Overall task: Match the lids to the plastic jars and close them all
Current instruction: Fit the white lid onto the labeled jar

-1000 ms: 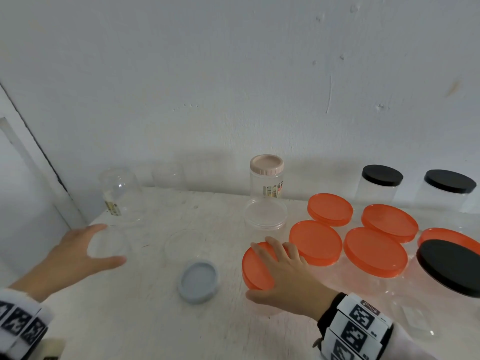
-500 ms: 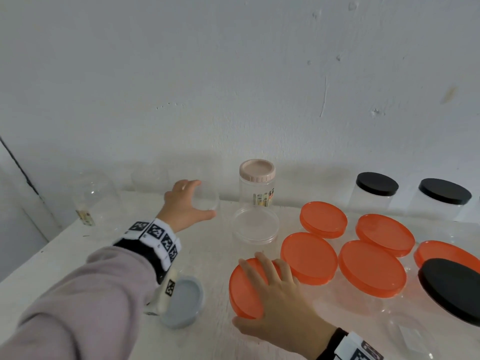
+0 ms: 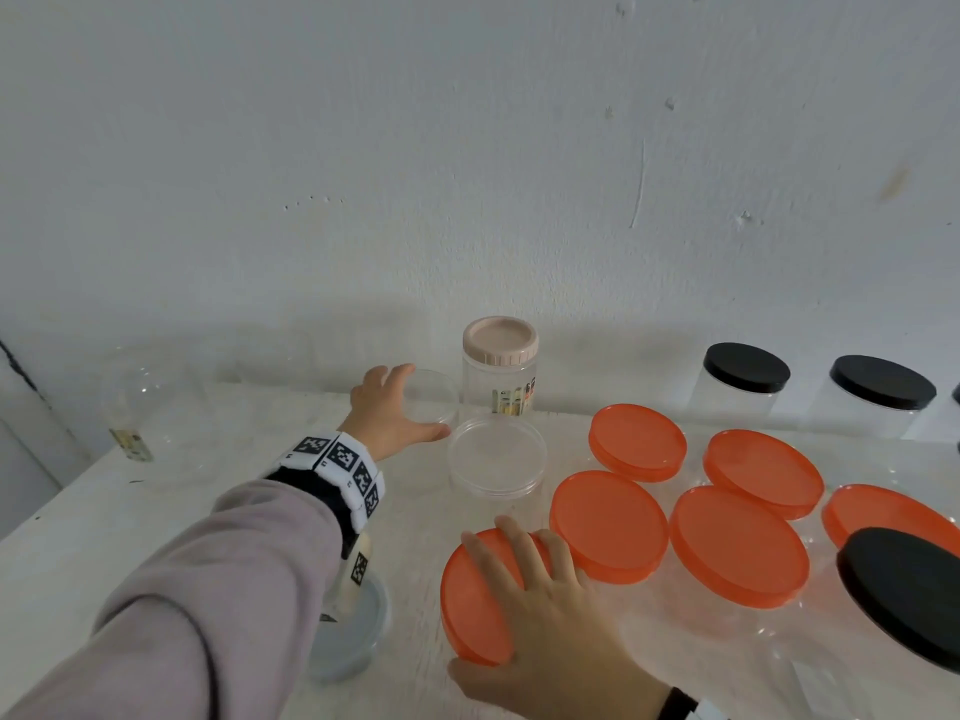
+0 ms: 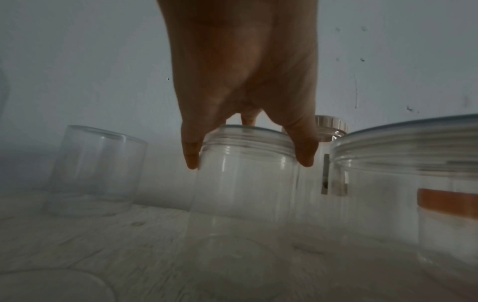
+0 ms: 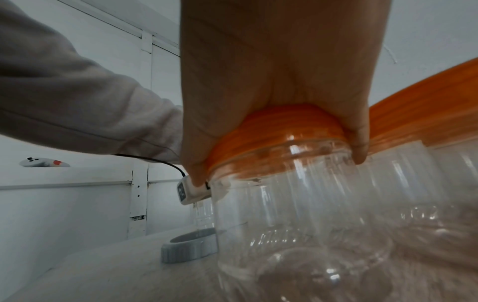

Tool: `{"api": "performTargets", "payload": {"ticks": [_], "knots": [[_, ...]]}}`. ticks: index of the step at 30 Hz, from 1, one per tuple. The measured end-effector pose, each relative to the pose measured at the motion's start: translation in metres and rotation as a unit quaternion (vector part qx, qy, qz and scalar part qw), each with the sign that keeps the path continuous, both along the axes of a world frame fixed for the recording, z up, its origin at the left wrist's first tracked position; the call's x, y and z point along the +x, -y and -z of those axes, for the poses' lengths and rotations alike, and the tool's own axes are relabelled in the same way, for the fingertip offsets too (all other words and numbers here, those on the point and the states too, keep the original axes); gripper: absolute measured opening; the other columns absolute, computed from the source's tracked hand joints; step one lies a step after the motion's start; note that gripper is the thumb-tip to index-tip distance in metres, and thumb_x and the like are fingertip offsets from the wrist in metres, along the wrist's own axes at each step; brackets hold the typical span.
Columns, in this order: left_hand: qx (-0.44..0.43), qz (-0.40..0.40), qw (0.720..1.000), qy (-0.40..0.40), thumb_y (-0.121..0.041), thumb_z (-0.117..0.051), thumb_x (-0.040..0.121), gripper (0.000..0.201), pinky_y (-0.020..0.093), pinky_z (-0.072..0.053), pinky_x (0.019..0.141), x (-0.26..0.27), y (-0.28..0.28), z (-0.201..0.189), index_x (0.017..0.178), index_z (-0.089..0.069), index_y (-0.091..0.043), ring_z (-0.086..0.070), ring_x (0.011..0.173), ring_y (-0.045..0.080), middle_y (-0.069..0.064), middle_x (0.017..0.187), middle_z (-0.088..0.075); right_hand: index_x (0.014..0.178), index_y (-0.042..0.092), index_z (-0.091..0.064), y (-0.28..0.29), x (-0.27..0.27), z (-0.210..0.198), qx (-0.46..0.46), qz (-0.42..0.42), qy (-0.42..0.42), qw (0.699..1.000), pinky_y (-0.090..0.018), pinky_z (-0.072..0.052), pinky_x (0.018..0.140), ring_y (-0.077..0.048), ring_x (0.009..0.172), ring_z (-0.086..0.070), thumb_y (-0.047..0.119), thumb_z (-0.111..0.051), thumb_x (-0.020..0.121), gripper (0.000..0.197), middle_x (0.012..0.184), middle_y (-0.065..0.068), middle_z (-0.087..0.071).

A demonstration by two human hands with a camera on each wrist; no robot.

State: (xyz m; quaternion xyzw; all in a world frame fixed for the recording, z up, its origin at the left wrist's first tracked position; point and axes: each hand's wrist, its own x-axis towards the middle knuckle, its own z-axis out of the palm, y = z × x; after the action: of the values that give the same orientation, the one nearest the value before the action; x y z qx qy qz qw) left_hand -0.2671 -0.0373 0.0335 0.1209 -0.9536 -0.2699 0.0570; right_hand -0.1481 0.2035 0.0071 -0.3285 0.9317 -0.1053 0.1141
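A small clear plastic jar (image 3: 430, 397) with a threaded neck stands upright and lidless at the back of the white bench (image 3: 93, 532), beside a tall clear jar closed with a ribbed pink lid (image 3: 500, 335). Just in front stands a wider lidless clear jar (image 3: 497, 454). A round grey lid (image 3: 348, 639) lies flat near the front. To the right, clear jars with flat orange lids (image 3: 609, 526) cluster together; the nearest orange-lidded jar (image 5: 279, 141) is upright. Behind them stand black-lidded clear jars (image 3: 746, 367).
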Motion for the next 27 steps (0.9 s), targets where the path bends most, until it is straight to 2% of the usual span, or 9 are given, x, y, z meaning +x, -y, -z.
{"api": "performTargets", "payload": {"ticks": [3, 5, 10, 13, 18, 22, 27], "knots": [[0.025, -0.010, 0.999, 0.026, -0.047, -0.083, 0.066, 0.119, 0.043, -0.024, 0.115, 0.010, 0.016, -0.006, 0.152, -0.007, -0.014, -0.021, 0.141, 0.029, 0.012, 0.153, -0.019, 0.146, 0.048, 0.011, -0.001, 0.000, 0.001, -0.004, 0.001, -0.004, 1.000, -0.048, -0.012, 0.116, -0.023, 0.144, 0.007, 0.070, -0.047, 0.077, 0.092, 0.156, 0.017, 0.016], [0.024, -0.026, 0.997, 0.066, -0.048, -0.082, 0.067, 0.121, 0.045, -0.026, 0.114, 0.022, 0.032, -0.005, 0.152, -0.004, -0.013, -0.023, 0.141, 0.030, 0.013, 0.154, -0.020, 0.146, 0.049, 0.011, -0.001, 0.001, 0.002, -0.007, 0.003, -0.007, 1.000, -0.048, -0.013, 0.116, -0.021, 0.143, 0.007, 0.071, -0.046, 0.075, 0.093, 0.155, 0.018, 0.017], [-0.059, -0.014, 0.971, 0.230, -0.054, -0.067, 0.082, 0.100, 0.041, -0.028, 0.114, 0.057, 0.060, 0.019, 0.153, -0.008, -0.015, -0.029, 0.140, 0.030, 0.014, 0.155, -0.023, 0.145, 0.050, 0.011, -0.001, 0.002, 0.003, -0.003, 0.006, -0.014, 1.000, -0.046, -0.013, 0.116, -0.021, 0.142, 0.006, 0.073, -0.043, 0.073, 0.093, 0.154, 0.020, 0.018], [-0.099, 0.023, 0.956, 0.275, -0.056, -0.057, 0.088, 0.088, 0.040, -0.024, 0.115, 0.075, 0.065, 0.035, 0.153, -0.007, -0.025, -0.026, 0.142, 0.031, 0.008, 0.158, -0.016, 0.145, 0.050, 0.010, -0.001, 0.003, 0.001, -0.003, 0.009, -0.014, 1.000, -0.045, -0.014, 0.116, -0.022, 0.142, 0.005, 0.074, -0.043, 0.073, 0.093, 0.155, 0.018, 0.016], [-0.116, 0.053, 0.950, 0.286, -0.058, -0.048, 0.092, 0.076, 0.042, -0.021, 0.116, 0.091, 0.069, 0.044, 0.152, -0.010, -0.034, -0.020, 0.143, 0.033, 0.007, 0.160, -0.009, 0.146, 0.052, 0.010, -0.001, 0.002, -0.003, 0.007, 0.018, 0.000, 1.000, -0.045, -0.012, 0.117, -0.021, 0.143, 0.009, 0.077, -0.049, 0.071, 0.099, 0.155, 0.019, 0.020], [-0.128, 0.050, 0.947, 0.290, -0.064, -0.048, 0.088, 0.086, 0.043, -0.022, 0.116, 0.097, 0.073, 0.045, 0.153, -0.006, -0.028, -0.017, 0.144, 0.031, 0.008, 0.160, -0.008, 0.146, 0.051, 0.011, 0.003, 0.003, -0.007, 0.024, 0.031, -0.001, 0.999, -0.045, -0.006, 0.118, -0.021, 0.146, 0.015, 0.077, -0.051, 0.072, 0.100, 0.156, 0.017, 0.023], [-0.132, 0.023, 0.948, 0.288, -0.066, -0.052, 0.085, 0.098, 0.041, -0.022, 0.115, 0.109, 0.086, 0.047, 0.154, -0.002, -0.018, -0.016, 0.144, 0.031, 0.009, 0.159, -0.008, 0.148, 0.047, 0.006, 0.016, 0.008, -0.015, 0.052, 0.044, -0.025, 0.997, -0.045, 0.006, 0.118, -0.023, 0.146, 0.020, 0.067, -0.049, 0.083, 0.087, 0.157, 0.010, 0.024]]}}
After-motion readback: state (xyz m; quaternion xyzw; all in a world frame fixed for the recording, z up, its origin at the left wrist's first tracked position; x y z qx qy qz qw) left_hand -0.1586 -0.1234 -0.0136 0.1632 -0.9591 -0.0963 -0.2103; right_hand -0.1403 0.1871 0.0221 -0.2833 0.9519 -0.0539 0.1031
